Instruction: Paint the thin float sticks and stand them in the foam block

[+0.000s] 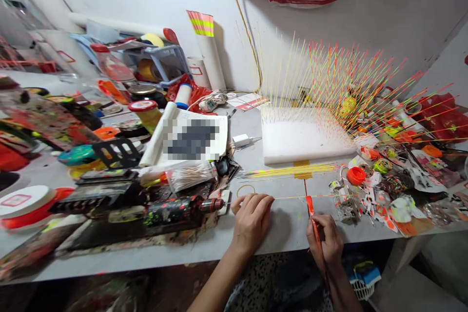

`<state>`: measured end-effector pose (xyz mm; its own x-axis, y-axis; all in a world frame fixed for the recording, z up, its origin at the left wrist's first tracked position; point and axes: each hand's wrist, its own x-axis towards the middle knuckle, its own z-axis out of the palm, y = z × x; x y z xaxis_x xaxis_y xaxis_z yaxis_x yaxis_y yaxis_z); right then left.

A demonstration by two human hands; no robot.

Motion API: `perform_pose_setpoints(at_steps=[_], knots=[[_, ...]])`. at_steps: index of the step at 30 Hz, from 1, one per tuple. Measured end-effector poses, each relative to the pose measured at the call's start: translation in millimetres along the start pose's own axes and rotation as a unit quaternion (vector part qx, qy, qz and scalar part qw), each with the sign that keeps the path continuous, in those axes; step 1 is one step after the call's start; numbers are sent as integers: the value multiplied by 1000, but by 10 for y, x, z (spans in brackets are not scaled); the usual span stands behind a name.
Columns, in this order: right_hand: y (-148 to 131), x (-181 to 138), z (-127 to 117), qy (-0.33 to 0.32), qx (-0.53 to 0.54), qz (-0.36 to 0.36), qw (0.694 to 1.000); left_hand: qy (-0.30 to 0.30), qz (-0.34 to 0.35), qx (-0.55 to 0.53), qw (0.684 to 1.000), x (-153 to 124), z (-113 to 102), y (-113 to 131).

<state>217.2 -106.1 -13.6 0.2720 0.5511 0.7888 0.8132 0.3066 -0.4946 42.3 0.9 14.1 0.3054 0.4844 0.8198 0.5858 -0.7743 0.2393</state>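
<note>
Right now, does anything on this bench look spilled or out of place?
Yes: a bundle of thin painted sticks lies flat on the bench, while the others stick up from the white foam block.

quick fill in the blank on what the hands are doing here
The right hand grips a thin tool whose tip is coloured ____.
The left hand holds one end of a long thin stick.
Many striped sticks stand in a ____ foam block.
A thin yellow ring lies on the table just beyond the ____ hand.

Missing words: orange, white, left
</note>
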Motion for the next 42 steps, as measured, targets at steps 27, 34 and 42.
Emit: perform_pose_setpoints(at_steps=[27,34,42], knots=[[-119,5,159,-31,24,-31,999,-3,-23,-5,1000,-56,14,14],[-152,6,112,-21,39,-30,999,-5,-26,-10,1000,-44,10,32],[-277,-62,155,-36,83,-43,995,2,-29,-15,999,-59,21,30]])
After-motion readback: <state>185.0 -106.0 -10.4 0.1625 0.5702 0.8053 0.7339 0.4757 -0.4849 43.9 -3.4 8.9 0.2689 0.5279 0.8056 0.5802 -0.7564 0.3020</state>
